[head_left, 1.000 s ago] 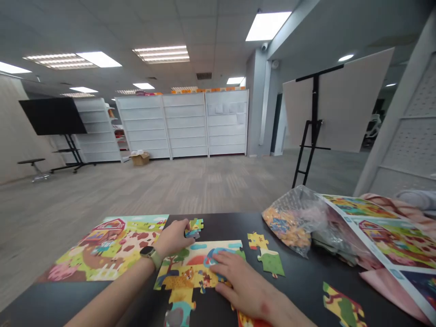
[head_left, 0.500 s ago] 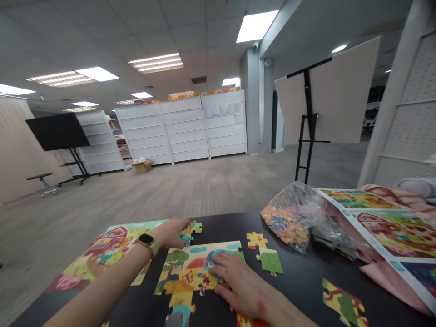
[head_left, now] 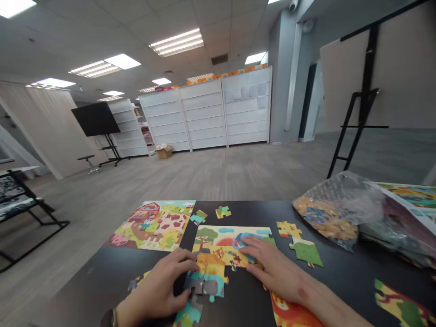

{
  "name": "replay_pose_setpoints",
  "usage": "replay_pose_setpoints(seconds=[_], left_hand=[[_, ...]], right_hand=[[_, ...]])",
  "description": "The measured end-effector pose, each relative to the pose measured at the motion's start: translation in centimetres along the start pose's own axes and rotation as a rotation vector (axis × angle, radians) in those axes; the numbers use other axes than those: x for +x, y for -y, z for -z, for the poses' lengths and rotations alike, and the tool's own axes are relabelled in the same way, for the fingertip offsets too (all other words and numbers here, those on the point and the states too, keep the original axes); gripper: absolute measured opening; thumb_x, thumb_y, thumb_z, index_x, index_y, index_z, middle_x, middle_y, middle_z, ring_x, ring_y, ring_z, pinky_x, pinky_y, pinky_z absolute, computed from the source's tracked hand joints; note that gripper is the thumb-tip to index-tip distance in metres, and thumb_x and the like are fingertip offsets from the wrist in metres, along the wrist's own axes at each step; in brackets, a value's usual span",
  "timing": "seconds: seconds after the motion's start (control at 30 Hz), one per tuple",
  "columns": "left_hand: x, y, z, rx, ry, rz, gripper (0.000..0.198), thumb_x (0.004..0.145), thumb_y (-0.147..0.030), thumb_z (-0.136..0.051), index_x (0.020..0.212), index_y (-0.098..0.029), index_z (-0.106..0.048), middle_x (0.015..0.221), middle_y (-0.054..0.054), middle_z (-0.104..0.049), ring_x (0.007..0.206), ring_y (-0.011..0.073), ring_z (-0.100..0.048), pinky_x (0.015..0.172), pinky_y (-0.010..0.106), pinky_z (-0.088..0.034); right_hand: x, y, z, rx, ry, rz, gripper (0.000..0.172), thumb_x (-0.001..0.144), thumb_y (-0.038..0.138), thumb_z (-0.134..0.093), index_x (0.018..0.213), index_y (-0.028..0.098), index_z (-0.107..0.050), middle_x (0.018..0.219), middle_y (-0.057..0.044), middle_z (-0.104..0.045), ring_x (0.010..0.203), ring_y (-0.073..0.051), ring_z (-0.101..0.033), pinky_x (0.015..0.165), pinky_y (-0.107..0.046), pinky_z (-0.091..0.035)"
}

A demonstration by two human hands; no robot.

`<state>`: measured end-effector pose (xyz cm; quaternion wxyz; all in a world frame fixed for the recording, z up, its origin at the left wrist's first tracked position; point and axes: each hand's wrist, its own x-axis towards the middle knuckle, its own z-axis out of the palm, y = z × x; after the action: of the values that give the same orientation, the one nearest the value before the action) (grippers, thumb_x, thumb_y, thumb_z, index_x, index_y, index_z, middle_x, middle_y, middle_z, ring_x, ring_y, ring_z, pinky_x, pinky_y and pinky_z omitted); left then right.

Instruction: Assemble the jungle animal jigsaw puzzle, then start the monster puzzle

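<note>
Fingers [head_left: 186, 260] of the left hand [head_left: 160, 286] are half bent, the thumb well apart from them, their tips over the left edge of the jigsaw [head_left: 213, 260]; nothing shows pinched between them. The right hand [head_left: 272, 265] lies palm down and loosely spread on the jigsaw's right part, fingertips resting on it — released, not grasping.

The jigsaw lies flat on the table [head_left: 245, 302], between and under the hands. Its main band runs left to right, its long axis roughly along the far table edge, with the sky side facing away. From the left end a leg of pieces with a grey animal comes toward the near side, its nearest part slanting left. Orange lion pieces [head_left: 289, 314] lie partly under the right forearm; I cannot tell whether they join the band.

Dark table top shows between that leg and the lion pieces. On the right, a yellow piece [head_left: 289, 228] touches a green piece [head_left: 306, 252], well apart from the hand. Past the jigsaw's far side lie two small piece clusters [head_left: 223, 212] — near the table edge, right of a farm picture [head_left: 155, 225]. A see-through bag [head_left: 327, 220] sits farther right. Beyond, carpet [head_left: 235, 175] stretches to white shelves [head_left: 204, 118].
</note>
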<state>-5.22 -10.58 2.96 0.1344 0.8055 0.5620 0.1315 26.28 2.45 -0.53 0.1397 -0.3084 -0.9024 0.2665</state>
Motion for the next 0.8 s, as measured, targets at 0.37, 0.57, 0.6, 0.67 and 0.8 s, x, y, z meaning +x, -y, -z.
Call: replay_pose_setpoints(seconds=[0.37,0.57,0.6,0.67,0.8], left_hand=[[-0.6,0.2,-0.2,-0.034,-0.015,0.007,0.043,0.077,-0.014,-0.062,0.116,-0.031,-0.062,0.122,0.004,-0.059,0.111,0.0265,-0.058,0.098,0.040,-0.047],[-0.3,-0.7,-0.1,0.012,-0.011,0.035,0.033,0.078,-0.018,-0.062,0.110,-0.027,-0.064,0.120,0.006,-0.059,0.110,0.0292,-0.057,0.095,0.044,-0.048],[-0.2,-0.9,-0.1,0.017,-0.007,0.034,0.032,0.078,-0.018,-0.062,0.108,-0.027,-0.064,0.120,0.006,-0.059,0.110,0.0296,-0.056,0.096,0.045,-0.048],[0.0,-1.1,0.0,0.033,0.001,0.031,0.029,0.079,-0.019,-0.062,0.107,-0.026,-0.064,0.119,0.006,-0.060,0.110,0.0302,-0.056,0.096,0.047,-0.047],[0.2,-0.8,0.4,0.025,0.011,0.031,0.030,0.079,-0.017,-0.060,0.106,-0.028,-0.064,0.121,0.005,-0.058,0.112,0.0299,-0.056,0.097,0.044,-0.048]], right_hand=[[0.1,-0.2,-0.2,-0.053,0.039,-0.050,0.049,0.101,0.052,-0.047,0.140,0.026,-0.060,0.159,-0.009,-0.044,0.150,-0.031,-0.035,0.123,-0.056,-0.029],[0.1,-0.7,-0.5,-0.019,0.013,-0.043,0.050,0.100,0.055,-0.048,0.139,0.028,-0.061,0.158,-0.008,-0.046,0.149,-0.032,-0.036,0.123,-0.057,-0.029],[0.1,-0.7,-0.5,-0.019,0.015,-0.046,0.049,0.100,0.055,-0.048,0.139,0.028,-0.061,0.158,-0.008,-0.046,0.149,-0.032,-0.036,0.123,-0.057,-0.029],[0.1,-0.6,-0.5,-0.032,0.026,-0.051,0.049,0.101,0.054,-0.047,0.140,0.028,-0.061,0.159,-0.008,-0.045,0.149,-0.032,-0.035,0.123,-0.057,-0.029],[0.1,-0.5,-0.5,-0.051,0.037,-0.050,0.049,0.101,0.053,-0.046,0.141,0.027,-0.060,0.159,-0.008,-0.044,0.150,-0.031,-0.035,0.123,-0.056,-0.029]])
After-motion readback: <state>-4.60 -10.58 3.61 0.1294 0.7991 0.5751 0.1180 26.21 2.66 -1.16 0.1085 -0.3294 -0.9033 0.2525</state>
